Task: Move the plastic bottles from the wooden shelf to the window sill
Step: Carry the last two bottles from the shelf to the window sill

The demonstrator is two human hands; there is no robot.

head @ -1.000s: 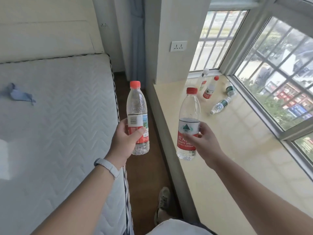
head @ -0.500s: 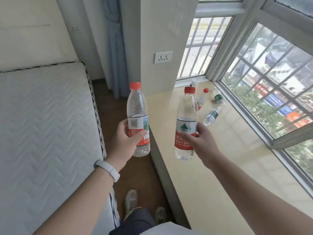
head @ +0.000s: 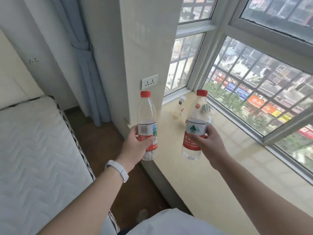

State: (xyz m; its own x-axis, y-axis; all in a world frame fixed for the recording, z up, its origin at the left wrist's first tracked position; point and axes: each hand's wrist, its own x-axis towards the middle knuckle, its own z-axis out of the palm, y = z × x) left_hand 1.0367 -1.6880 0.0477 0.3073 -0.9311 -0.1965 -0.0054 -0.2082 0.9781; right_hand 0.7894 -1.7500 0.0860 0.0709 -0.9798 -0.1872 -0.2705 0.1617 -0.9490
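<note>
The person has stepped in closer, and the window sill (head: pixel 220 180) now runs under both arms. The left hand (head: pixel 135 147) is wrapped round the left bottle (head: pixel 146 112), held upright over the sill's inner edge, and the right hand (head: pixel 209 144) grips the right bottle (head: pixel 194 119), upright above the sill. The other bottles (head: pixel 181 104) in the far corner by the window look much nearer than a second ago, so I'd say this pair is about to be set down, though neither bottle touches the sill yet.

Two red-capped clear bottles (head: pixel 147 122) (head: pixel 194 126), upright, held aloft
</note>
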